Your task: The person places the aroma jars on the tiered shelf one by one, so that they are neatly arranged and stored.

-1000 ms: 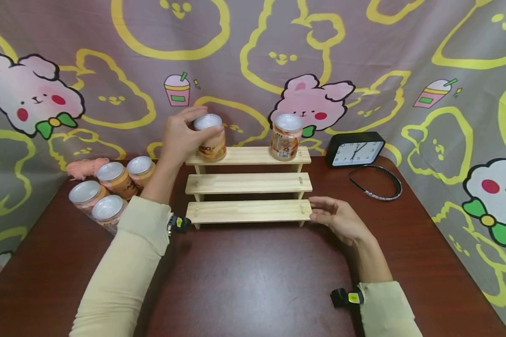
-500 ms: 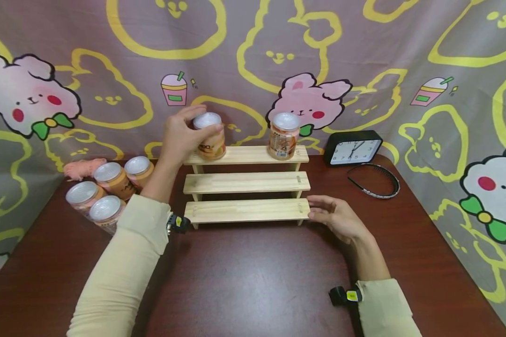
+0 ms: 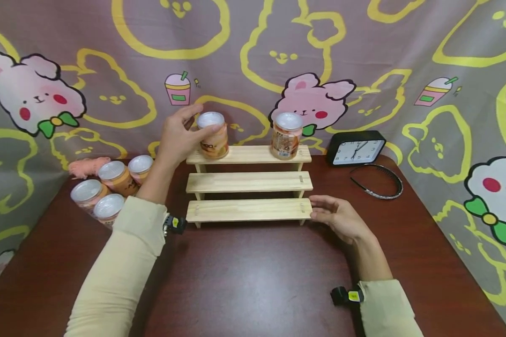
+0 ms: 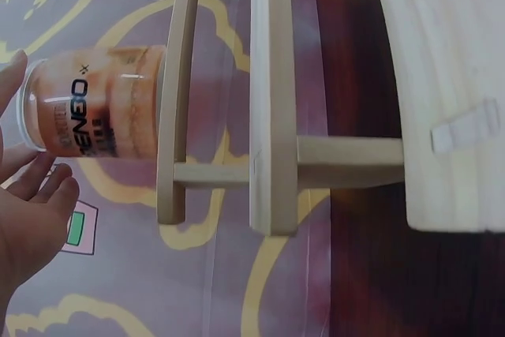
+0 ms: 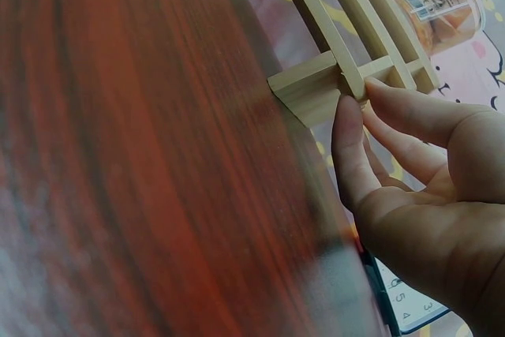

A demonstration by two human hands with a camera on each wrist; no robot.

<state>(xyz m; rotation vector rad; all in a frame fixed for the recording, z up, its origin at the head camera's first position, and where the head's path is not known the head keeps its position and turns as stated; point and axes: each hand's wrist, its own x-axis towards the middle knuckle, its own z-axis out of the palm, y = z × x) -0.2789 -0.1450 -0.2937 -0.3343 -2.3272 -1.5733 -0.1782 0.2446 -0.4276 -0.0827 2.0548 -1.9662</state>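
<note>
A three-step wooden display rack (image 3: 249, 181) stands near the back of the table. On the left end of its top step stands an orange-labelled can (image 3: 214, 142) with a silvery lid. My left hand (image 3: 178, 135) is around the can's left side, thumb toward the front; in the left wrist view the fingers (image 4: 49, 187) are spread and look loose about the lid end. A second can (image 3: 285, 141) stands on the top step's right side. At the right end of the bottom step, my right hand (image 3: 339, 219) pinches the corner between thumb and forefinger.
Several similar cans (image 3: 110, 206) cluster at the left of the table, beside a pink yarn bundle (image 3: 88, 167). To the right of the rack are a black clock (image 3: 356, 147) and a headband (image 3: 377, 181). A patterned curtain (image 3: 236, 56) hangs close behind.
My left hand has drawn slightly left, and its fingers have loosened from the can, which stays on the top step. My right hand keeps its place at the rack's end.
</note>
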